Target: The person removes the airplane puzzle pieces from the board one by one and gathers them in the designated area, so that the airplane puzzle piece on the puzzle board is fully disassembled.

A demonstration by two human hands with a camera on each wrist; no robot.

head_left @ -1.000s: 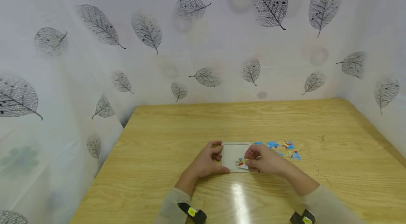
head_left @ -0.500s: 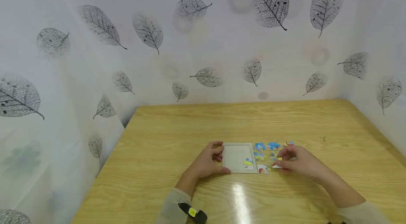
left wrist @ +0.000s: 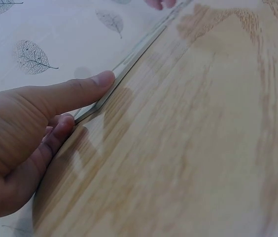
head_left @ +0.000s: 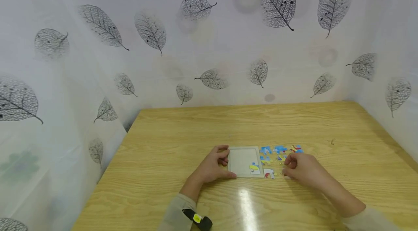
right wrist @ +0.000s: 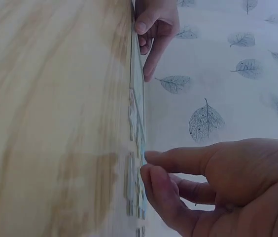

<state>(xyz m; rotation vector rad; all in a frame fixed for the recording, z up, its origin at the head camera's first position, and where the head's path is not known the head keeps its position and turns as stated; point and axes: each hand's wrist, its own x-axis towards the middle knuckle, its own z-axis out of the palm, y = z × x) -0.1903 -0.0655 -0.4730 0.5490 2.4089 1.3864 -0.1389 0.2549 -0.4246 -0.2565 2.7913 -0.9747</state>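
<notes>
My left hand [head_left: 213,165] holds the left side of a pale square puzzle tray [head_left: 230,176], thumb at the near corner and fingers at the far one. In the left wrist view the thumb [left wrist: 87,94] lies along the tray's edge. One puzzle piece [head_left: 254,167], yellow, blue and white, lies in the tray's lower right corner. My right hand [head_left: 305,167] is over the loose pieces right of the tray. Its thumb and forefinger [right wrist: 156,185] are bent with tips close together, and no piece shows between them. The hand partly hides the pieces beneath it.
Several loose puzzle pieces lie in rows beside the tray, among them a blue one [head_left: 279,149], a red-and-blue one [head_left: 296,148] and a white-and-red one [head_left: 269,173]. The wooden table [head_left: 183,129] meets a leaf-patterned curtain [head_left: 215,42] at the back and sides.
The right hand has moved right from the tray with a red-and-white puzzle piece and let it go among the loose pieces. The yellow piece in the tray and the left hand have stayed put.
</notes>
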